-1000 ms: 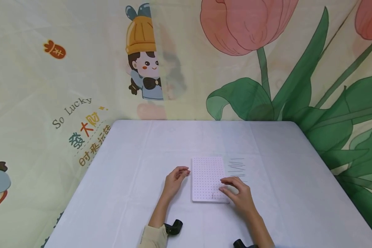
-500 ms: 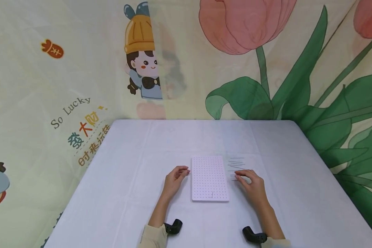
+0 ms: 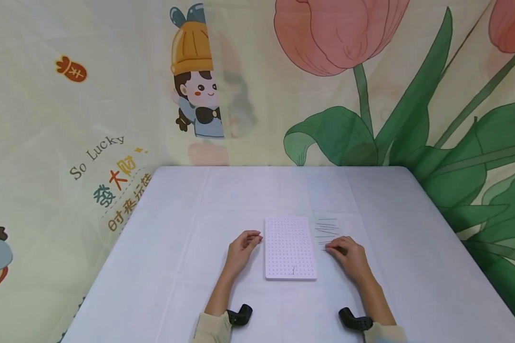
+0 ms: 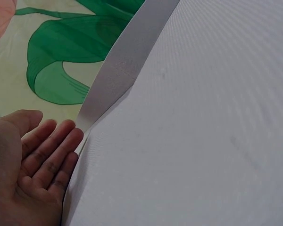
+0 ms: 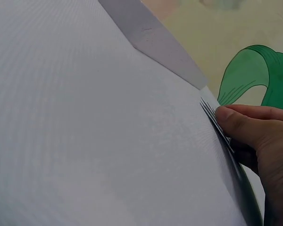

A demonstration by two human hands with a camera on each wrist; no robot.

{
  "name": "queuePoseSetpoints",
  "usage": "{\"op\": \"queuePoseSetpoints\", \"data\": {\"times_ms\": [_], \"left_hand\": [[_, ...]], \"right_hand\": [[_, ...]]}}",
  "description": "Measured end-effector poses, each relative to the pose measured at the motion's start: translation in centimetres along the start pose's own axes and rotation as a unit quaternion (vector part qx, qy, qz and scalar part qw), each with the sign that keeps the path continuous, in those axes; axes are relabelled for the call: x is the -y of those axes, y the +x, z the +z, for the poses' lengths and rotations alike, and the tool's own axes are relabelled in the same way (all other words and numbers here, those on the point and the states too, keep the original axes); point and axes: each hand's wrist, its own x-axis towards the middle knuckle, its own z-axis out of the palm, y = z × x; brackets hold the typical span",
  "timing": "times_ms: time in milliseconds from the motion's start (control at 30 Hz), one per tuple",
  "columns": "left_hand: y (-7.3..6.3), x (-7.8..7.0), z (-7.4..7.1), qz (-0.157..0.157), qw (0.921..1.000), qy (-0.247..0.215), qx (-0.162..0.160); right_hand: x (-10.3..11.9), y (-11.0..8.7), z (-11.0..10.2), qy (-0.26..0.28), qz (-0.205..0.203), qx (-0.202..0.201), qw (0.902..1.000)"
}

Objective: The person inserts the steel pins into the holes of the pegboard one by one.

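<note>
A white pegboard (image 3: 288, 243) with rows of small holes lies on the table in the head view. One thin dark needle (image 3: 293, 270) stands upright near its front edge. More needles (image 3: 327, 219) lie in a loose row to the board's right. My right hand (image 3: 351, 257) pinches at the nearest needle of that row, thumb and index fingertips together; the fingers hide most of it. In the right wrist view the needles (image 5: 210, 112) are seen almost edge-on beside the thumb. My left hand (image 3: 240, 250) rests by the board's left edge, fingers loosely bent, holding nothing.
A white cloth covers the table (image 3: 189, 214). Behind it hangs a printed backdrop (image 3: 257, 95) with tulips and a cartoon figure. Black wrist cameras sit on both forearms, the right one (image 3: 354, 320) low over the cloth.
My right hand has moved from the board's right side out to the needles, and its fingertips have closed together there. The left hand has stayed in place.
</note>
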Motion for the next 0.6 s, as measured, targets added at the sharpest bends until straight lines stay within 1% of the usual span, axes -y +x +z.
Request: {"op": "queuePoseSetpoints", "data": {"times_ms": [233,400,600], "left_hand": [[-0.14,-0.48,-0.08,-0.010,0.9998,-0.010,0.011],[-0.19,-0.57,-0.03,-0.003,1.0000,-0.005,0.006],[-0.12,-0.54,-0.15,-0.003,0.9999,-0.005,0.012]], "right_hand": [[-0.14,-0.03,-0.09,-0.013,0.007,0.015,0.9998],[-0.25,0.05,-0.08,-0.011,0.005,0.029,0.9995],[-0.19,0.05,-0.05,-0.008,0.001,0.036,0.9993]]}}
